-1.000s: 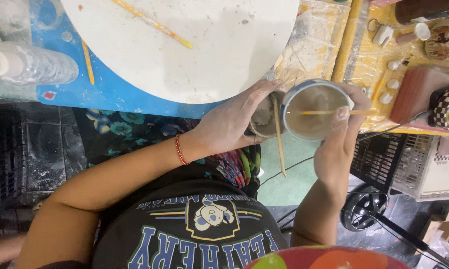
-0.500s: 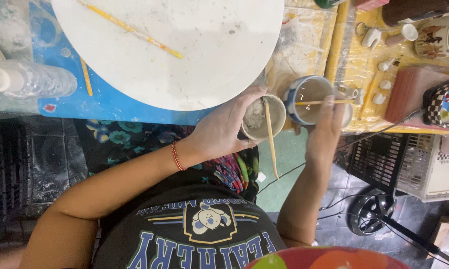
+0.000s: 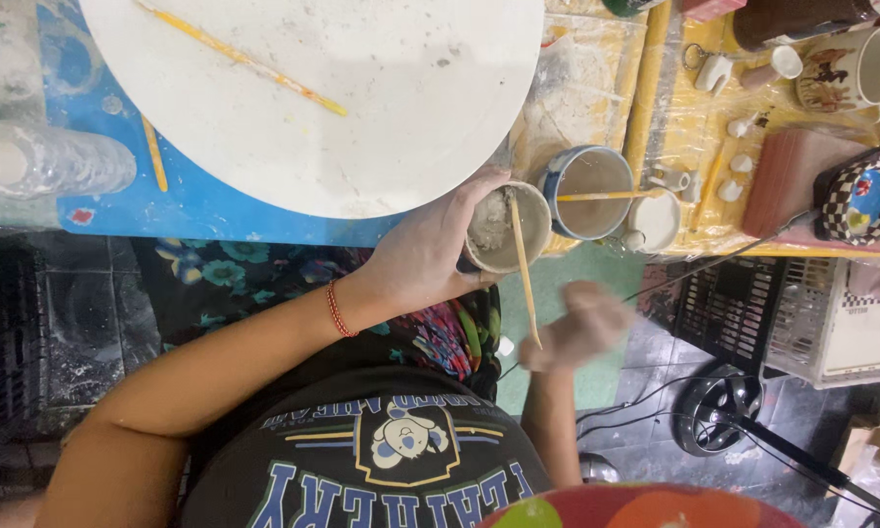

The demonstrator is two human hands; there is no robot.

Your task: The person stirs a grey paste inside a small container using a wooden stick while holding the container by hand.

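Now left hand (image 3: 430, 256) fingers wrap small cup (image 3: 506, 229); blurred right hand (image 3: 577, 323), fingers' state unclear.

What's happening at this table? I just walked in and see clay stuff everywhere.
A person is working at a messy craft table. Their left hand grips a small clay-smeared cup with a wooden stick standing in it, at the edge of a big white round board. Their right hand is blurred, in the air below the cup, holding nothing visible. A blue-rimmed cup sits on the table just beyond.
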